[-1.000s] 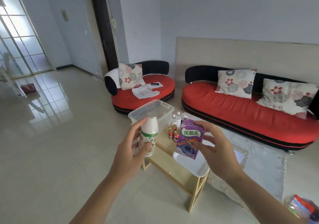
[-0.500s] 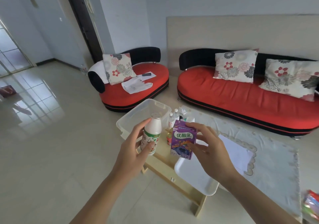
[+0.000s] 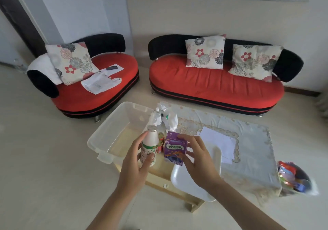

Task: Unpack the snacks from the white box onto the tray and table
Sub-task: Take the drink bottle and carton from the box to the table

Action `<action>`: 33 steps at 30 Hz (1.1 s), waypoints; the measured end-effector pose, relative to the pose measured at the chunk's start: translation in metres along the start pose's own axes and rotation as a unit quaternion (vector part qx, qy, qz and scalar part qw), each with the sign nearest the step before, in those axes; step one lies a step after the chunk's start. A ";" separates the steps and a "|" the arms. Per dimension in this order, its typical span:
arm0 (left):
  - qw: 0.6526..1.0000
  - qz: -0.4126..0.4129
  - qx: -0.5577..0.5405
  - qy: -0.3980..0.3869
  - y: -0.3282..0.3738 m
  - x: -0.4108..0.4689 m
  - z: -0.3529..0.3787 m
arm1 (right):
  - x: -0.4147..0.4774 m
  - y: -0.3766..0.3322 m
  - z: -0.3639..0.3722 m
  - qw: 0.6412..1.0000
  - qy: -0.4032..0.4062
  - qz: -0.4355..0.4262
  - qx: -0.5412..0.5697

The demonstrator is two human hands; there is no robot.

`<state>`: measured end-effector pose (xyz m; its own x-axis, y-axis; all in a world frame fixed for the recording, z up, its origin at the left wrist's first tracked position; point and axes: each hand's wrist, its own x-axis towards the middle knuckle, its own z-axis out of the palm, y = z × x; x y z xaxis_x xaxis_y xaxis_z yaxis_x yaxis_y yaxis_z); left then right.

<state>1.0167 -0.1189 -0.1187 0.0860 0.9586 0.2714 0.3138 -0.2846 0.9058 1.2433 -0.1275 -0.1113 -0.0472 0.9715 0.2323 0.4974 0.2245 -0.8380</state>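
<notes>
My left hand [image 3: 134, 166] grips a white drink bottle [image 3: 150, 147] with a green label and silver cap, held upright above the table's near left corner. My right hand [image 3: 197, 158] holds a purple milk carton [image 3: 174, 148] by its sides, just right of the bottle. Below the right hand lies the white tray [image 3: 186, 182], with nothing seen on its visible part. The translucent white box [image 3: 117, 134] stands at the table's left end and looks hollow inside. Small red cans [image 3: 160, 142] and bottles [image 3: 158, 117] stand between the box and the tray.
The low wooden table [image 3: 159, 174] carries a pale cloth [image 3: 252, 146] and a white paper [image 3: 218, 141]. A bin of colourful wrappers [image 3: 292, 176] sits on the floor at right. A red armchair [image 3: 85, 80] and a red sofa [image 3: 216, 80] stand behind.
My view has tilted down and swung right, nearer the table. Both hands with the bottle and carton have come lower toward the tabletop, still holding them side by side.
</notes>
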 end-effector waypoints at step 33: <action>0.991 -0.080 0.059 -0.089 -0.310 0.079 0.078 | 0.050 0.231 0.197 0.979 0.027 0.184 -0.086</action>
<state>0.9998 0.0460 -0.4032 0.1879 0.9806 0.0558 0.4448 -0.1356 0.8853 1.1851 -0.0119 -0.3907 0.2064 0.9776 -0.0406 0.6108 -0.1612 -0.7752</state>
